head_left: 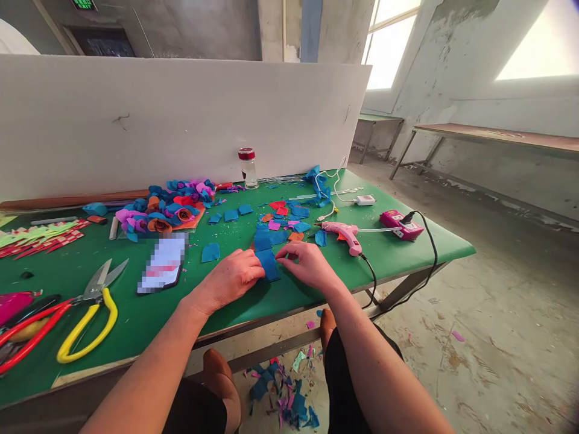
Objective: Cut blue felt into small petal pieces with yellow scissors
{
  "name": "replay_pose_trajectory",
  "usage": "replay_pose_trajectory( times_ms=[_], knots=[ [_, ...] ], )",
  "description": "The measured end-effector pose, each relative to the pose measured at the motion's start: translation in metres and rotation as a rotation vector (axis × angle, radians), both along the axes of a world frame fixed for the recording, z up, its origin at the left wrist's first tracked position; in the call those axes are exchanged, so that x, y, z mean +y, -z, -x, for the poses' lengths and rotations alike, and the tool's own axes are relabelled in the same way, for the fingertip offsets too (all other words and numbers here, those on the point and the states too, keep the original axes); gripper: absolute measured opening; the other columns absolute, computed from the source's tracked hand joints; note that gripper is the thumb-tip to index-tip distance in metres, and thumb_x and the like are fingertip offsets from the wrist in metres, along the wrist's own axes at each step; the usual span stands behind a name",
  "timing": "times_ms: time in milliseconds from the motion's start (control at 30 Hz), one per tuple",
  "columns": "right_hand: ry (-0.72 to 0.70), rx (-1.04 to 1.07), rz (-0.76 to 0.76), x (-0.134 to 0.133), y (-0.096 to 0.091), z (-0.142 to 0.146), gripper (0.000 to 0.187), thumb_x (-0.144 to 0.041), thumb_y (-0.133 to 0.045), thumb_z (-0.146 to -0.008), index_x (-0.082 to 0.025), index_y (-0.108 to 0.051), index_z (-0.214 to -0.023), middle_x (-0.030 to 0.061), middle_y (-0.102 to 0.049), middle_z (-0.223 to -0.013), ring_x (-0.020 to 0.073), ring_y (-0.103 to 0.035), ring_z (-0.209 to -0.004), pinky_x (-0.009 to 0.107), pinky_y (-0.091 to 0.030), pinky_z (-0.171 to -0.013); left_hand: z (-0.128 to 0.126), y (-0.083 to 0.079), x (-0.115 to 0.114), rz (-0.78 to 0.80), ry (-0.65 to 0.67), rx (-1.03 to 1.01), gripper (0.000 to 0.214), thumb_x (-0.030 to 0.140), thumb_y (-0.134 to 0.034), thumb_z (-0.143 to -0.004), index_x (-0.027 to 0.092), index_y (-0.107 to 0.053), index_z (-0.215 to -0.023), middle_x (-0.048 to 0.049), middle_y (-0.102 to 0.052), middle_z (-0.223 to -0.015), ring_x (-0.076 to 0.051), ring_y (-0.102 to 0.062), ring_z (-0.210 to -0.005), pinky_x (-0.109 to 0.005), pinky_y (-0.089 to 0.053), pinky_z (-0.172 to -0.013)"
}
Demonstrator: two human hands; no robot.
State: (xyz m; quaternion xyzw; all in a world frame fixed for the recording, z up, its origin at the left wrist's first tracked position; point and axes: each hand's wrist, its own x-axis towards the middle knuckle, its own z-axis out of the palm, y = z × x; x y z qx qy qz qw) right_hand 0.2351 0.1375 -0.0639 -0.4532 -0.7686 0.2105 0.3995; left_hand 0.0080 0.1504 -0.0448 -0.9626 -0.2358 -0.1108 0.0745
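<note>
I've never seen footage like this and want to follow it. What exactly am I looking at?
There's no machine here: these are a person's own bare hands, seen in one picture from a camera worn on the head, looking forward and down. The left hand holds one edge of a blue piece; the right hand is at its other edge, though whether it grips is hard to tell. Around them on the green table lie more cut pieces, a pink glue gun, a phone, scissors, colourful paper-like flowers and a red-lidded jar.
</note>
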Motion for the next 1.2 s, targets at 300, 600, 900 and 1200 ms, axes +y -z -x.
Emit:
replay_pose_trajectory(
  times_ms=[300, 600, 900, 1200],
  knots=[
    [-0.133, -0.137, -0.159, -0.002, 0.005, 0.008, 0.017, -0.011, -0.065, -0.086, -0.022, -0.075, -0.093, 0.0058, -0.071, -0.115, 0.0218, -0.061, -0.107, 0.037, -0.047, -0.096, -0.001, -0.003, -0.002, 0.002, -0.023, 0.027, 0.018, 0.014, -0.052, -0.093, 0.02, -0.067, -0.086, -0.0039, -0.066, -0.087, -0.019, -0.056, -0.085, -0.032, -0.041, -0.075],
    [-0.206, -0.122, -0.234, -0.003, 0.001, 0.009, 0.012, -0.017, -0.065, -0.089, -0.022, -0.075, -0.091, 0.0032, -0.075, -0.095, 0.0194, -0.061, -0.093, 0.035, -0.045, -0.091, -0.002, -0.002, -0.003, 0.002, -0.036, 0.027, 0.016, 0.014, -0.053, -0.093, 0.02, -0.065, -0.085, -0.0034, -0.065, -0.086, -0.018, -0.058, -0.083, -0.031, -0.039, -0.073],
    [-0.188, -0.235, -0.177, 0.0, 0.008, 0.008, 0.019, -0.008, -0.064, -0.086, -0.021, -0.076, -0.09, 0.0025, -0.076, -0.094, 0.0191, -0.06, -0.089, 0.032, -0.044, -0.086, -0.003, -0.003, -0.005, 0.054, -0.061, 0.03, 0.017, 0.012, -0.053, -0.092, 0.02, -0.068, -0.089, -0.004, -0.069, -0.091, -0.018, -0.061, -0.087, -0.031, -0.041, -0.075],
    [-0.195, -0.225, -0.153, 0.0, 0.01, 0.007, 0.012, -0.015, -0.067, -0.088, -0.022, -0.076, -0.091, 0.0039, -0.076, -0.096, 0.0196, -0.063, -0.094, 0.033, -0.045, -0.089, 0.006, -0.012, -0.006, 0.099, -0.096, -0.142, 0.029, 0.002, -0.049, -0.078, 0.02, -0.07, -0.084, -0.0025, -0.072, -0.094, -0.019, -0.061, -0.09, -0.034, -0.045, -0.081]
  ],
)
